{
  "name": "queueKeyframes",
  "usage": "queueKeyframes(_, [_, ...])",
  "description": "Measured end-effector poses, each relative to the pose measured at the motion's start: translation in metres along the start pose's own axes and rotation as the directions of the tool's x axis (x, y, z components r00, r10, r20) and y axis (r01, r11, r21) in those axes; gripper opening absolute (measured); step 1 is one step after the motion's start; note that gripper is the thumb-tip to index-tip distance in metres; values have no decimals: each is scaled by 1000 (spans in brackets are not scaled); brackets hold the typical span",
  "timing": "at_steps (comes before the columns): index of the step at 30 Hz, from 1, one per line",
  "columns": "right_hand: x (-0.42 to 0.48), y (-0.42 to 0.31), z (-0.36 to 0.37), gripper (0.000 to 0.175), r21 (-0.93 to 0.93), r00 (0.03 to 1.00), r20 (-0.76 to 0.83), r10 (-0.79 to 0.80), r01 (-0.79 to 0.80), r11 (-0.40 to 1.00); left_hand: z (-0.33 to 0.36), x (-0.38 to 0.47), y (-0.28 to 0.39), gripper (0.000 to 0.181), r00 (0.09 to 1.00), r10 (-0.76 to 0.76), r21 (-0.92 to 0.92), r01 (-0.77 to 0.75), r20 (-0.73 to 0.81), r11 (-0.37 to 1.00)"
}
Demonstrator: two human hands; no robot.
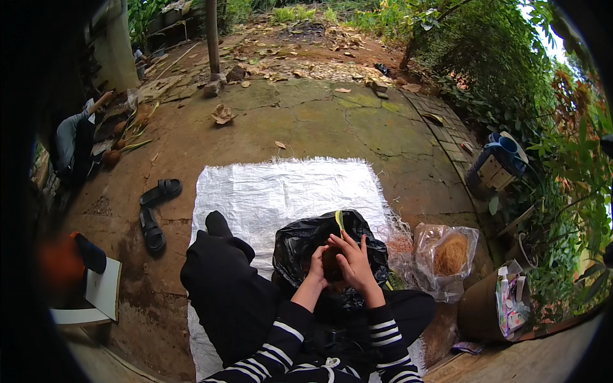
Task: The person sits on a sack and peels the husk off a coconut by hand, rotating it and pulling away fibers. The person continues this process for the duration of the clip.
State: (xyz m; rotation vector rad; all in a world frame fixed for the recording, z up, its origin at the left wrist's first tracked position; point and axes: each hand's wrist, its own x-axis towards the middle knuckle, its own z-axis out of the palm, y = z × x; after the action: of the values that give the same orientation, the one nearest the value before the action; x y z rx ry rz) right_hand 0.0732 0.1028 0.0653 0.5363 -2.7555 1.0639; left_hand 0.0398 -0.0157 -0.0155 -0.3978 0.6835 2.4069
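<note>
Between my two hands is a dark brown rounded clump [331, 264], maybe of soil; its underside is hidden. My left hand [316, 266] cups its left side, with dark crumbs on the fingers. My right hand [355, 264] lies against the right side, thumb on the clump and the other fingers spread. Both are above the mouth of a black plastic bag [293, 239] in front of my lap. A yellow-green strip [339, 219], like a long leaf, hangs over the bag's far rim. What lies deeper in the bag is too dark to tell.
I sit on a white woven sheet [282, 186]. To the right are a clear plastic bag of brown fibre [450, 253], a brown bin with packaging [479, 306] and a blue bucket [493, 167]. Black sandals [152, 230] lie left. Another person [72, 139] is at far left.
</note>
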Motion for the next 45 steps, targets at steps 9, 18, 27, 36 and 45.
queueKeyframes(9, [-10,-7,13,47,-242,999,-11,-34,31,970,-7,10,-7,37,998,57,-38,-58,-18,998])
queueKeyframes(18, [-14,-8,25,54,-135,969,-240,64,-99,986,-9,15,-10,33,996,55,-112,-62,-66,992])
queueKeyframes(27, [-6,-18,33,64,-305,990,-129,49,-86,949,1,4,-4,43,987,104,-146,-122,-123,982])
queueKeyframes(36, [2,-21,37,68,-299,967,-254,37,-114,947,-9,10,-7,49,983,97,-199,-127,-156,972])
queueKeyframes(45, [-21,-10,43,61,-190,969,-225,101,-146,971,-8,11,-13,42,991,61,-166,-81,-120,983])
